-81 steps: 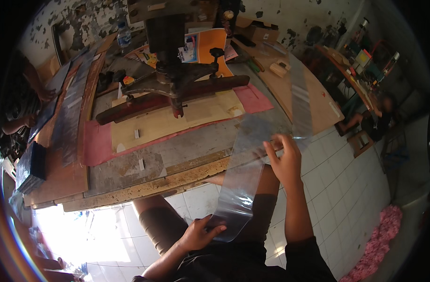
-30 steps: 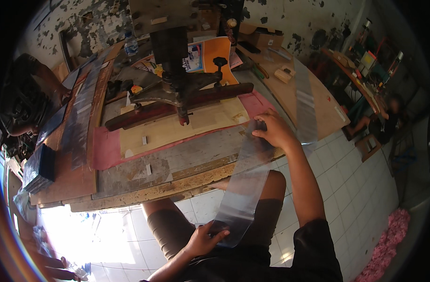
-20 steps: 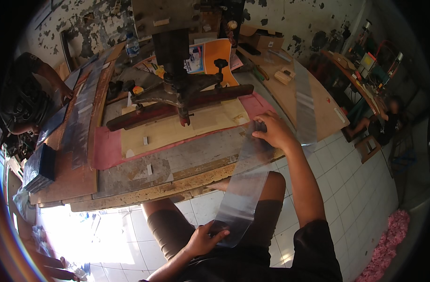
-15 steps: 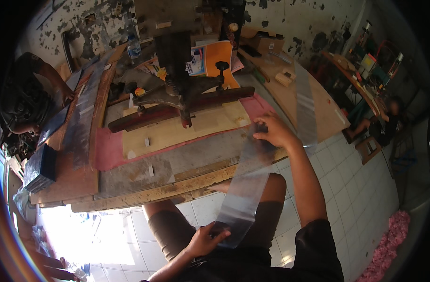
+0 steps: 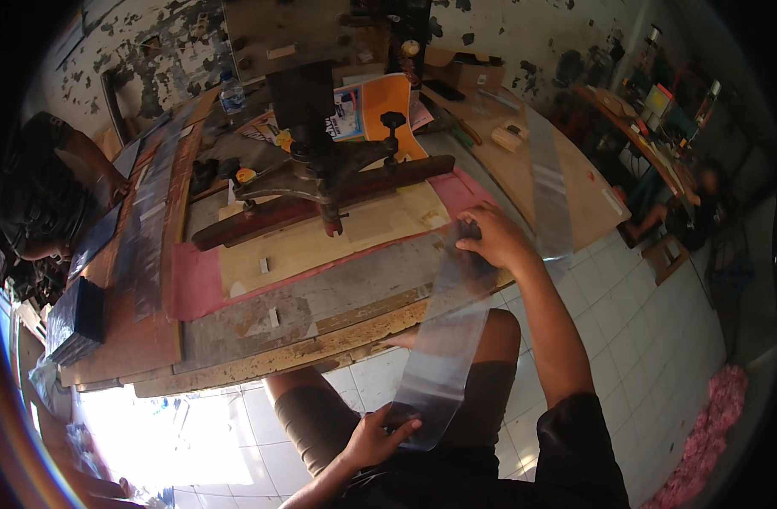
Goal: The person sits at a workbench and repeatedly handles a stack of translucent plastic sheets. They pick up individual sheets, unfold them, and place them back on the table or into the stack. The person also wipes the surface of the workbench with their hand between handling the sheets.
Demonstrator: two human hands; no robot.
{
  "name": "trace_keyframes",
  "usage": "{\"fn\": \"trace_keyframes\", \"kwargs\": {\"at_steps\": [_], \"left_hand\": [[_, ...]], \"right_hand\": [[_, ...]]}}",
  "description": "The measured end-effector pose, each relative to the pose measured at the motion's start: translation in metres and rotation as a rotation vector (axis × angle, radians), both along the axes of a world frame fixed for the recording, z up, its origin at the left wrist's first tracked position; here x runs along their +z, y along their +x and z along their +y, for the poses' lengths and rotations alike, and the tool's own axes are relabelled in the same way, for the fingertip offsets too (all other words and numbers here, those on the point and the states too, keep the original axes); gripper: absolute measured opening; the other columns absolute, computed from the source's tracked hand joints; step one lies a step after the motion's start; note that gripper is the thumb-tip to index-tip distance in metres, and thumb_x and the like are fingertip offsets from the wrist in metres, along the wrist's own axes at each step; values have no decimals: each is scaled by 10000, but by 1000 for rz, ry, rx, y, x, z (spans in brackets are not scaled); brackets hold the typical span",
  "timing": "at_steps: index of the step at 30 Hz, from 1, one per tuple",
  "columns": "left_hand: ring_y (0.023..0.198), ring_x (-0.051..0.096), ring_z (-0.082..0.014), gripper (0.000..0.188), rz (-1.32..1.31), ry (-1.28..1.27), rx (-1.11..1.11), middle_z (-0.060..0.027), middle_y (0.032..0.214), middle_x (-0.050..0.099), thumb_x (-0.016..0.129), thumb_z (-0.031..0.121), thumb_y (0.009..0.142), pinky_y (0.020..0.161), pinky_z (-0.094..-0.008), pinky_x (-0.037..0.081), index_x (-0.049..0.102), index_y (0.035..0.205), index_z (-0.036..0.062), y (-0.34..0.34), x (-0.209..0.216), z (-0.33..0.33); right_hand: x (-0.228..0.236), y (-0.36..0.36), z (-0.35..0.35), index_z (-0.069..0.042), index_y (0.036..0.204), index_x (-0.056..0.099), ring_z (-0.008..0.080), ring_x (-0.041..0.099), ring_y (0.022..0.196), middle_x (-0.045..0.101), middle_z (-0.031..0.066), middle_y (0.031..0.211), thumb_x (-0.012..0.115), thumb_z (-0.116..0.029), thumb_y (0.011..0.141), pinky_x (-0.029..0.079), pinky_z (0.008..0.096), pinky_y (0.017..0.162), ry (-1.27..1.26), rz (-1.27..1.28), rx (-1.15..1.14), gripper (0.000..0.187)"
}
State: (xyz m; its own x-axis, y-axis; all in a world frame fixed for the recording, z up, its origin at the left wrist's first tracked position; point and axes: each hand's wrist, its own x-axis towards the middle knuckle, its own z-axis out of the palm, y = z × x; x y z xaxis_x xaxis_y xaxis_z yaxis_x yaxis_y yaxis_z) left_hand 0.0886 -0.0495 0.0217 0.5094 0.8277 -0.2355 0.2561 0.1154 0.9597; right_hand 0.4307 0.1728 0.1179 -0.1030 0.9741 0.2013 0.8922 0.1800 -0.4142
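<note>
A long strip of clear plastic film (image 5: 442, 346) stretches slantwise over my lap, from near my body up to the worktable's front edge. My left hand (image 5: 381, 437) pinches its near end between thumb and fingers. At the far end, my right hand (image 5: 493, 237) grips the film, fingers curled, beside the pink sheet's right end. Ahead stands a press with a long dark red bar (image 5: 325, 202), raised above a yellowish sheet (image 5: 337, 242) that lies on a pink sheet (image 5: 197, 284).
More clear strips (image 5: 551, 191) lie on the brown board at the right. Dark blue stacked pieces (image 5: 76, 318) sit at the table's left corner. A co-worker (image 5: 53, 191) handles blue pieces at far left; another person sits far right. A water bottle (image 5: 232, 93) stands behind.
The view has shifted slightly. Both hands keep their hold on the film strip, nearly unmoved. A small pale scrap on the yellowish sheet's left end no longer shows.
</note>
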Motion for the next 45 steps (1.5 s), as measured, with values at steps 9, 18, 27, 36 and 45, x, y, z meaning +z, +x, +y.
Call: {"fn": "trace_keyframes", "kwargs": {"at_steps": [9, 18, 27, 36, 45], "left_hand": [[850, 740, -165, 319, -37, 6, 36, -105, 944, 782, 770, 208, 962, 784, -307, 569, 671, 1138, -39, 3, -2, -1], [976, 764, -205, 357, -8, -7, 27, -141, 1045, 782, 785, 198, 949, 866, -331, 579, 643, 1156, -56, 1, 1, -3], [935, 756, -173, 310, 13, 1, 32, -116, 987, 786, 769, 203, 963, 826, -311, 573, 675, 1122, -46, 4, 6, -3], [941, 761, -174, 316, 13, 7, 48, -124, 999, 793, 770, 211, 960, 841, -312, 573, 686, 1139, -36, 4, 8, -3], [944, 767, -190, 321, 30, 28, 38, -134, 991, 797, 772, 224, 958, 858, -328, 571, 700, 1119, -44, 3, 6, -1]], "right_hand": [[-6, 4, 2, -81, 1147, 676, 283, 641, 1105, 664, 91, 1130, 895, -243, 760, 493, 419, 960, 57, 81, -14, 474], [-9, 11, 4, -44, 943, 635, 271, 622, 963, 623, 90, 976, 925, -216, 720, 508, 392, 871, 114, 104, 66, 404], [-5, 20, 8, -55, 975, 611, 252, 635, 838, 651, 90, 864, 914, -309, 744, 493, 382, 745, 20, -39, 21, 458], [-9, 24, -11, -48, 1215, 642, 189, 620, 820, 669, 86, 1006, 903, -183, 756, 516, 347, 769, 28, 309, -12, 545], [-11, 23, -12, -45, 1294, 638, 240, 636, 966, 662, 102, 1117, 847, -119, 778, 527, 359, 891, 106, 227, 104, 562]]}}
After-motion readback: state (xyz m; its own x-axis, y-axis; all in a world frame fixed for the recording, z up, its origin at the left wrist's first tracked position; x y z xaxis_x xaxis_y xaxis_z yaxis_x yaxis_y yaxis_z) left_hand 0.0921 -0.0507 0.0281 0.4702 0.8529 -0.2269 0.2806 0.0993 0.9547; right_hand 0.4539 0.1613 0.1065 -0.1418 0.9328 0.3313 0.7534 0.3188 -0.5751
